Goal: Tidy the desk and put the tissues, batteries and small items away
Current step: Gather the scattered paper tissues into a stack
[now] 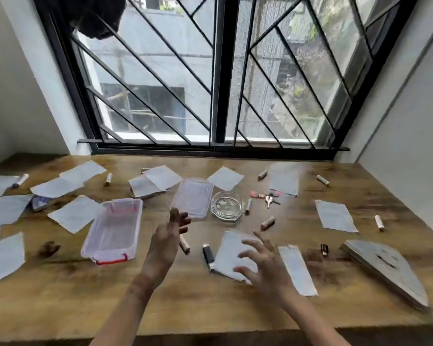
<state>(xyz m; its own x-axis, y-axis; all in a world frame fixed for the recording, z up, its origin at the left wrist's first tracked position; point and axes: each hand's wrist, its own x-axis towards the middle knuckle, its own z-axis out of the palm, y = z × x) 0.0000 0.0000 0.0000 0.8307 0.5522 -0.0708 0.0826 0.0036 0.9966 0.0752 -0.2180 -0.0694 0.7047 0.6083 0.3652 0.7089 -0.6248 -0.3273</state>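
Several white tissues lie scattered over the wooden desk (210, 308). My right hand (263, 265) hovers with spread fingers over one tissue (229, 255) near the front middle, holding nothing. My left hand (169, 233) is raised and open between a clear plastic box with red latches (114, 231) and its lid (194, 197). Several batteries lie about, one (184, 243) just right of my left hand and another (268, 223) further right. A black lighter (208, 254) lies beside the tissue. Keys (268, 197) lie near a glass ashtray (227, 206).
A folded fan or stack of paper (385, 268) lies at the right front. A long tissue strip (298, 268) lies right of my right hand. A small dark clip (324, 248) and a brown lump (49, 248) rest on the desk. A barred window (215, 71) stands behind.
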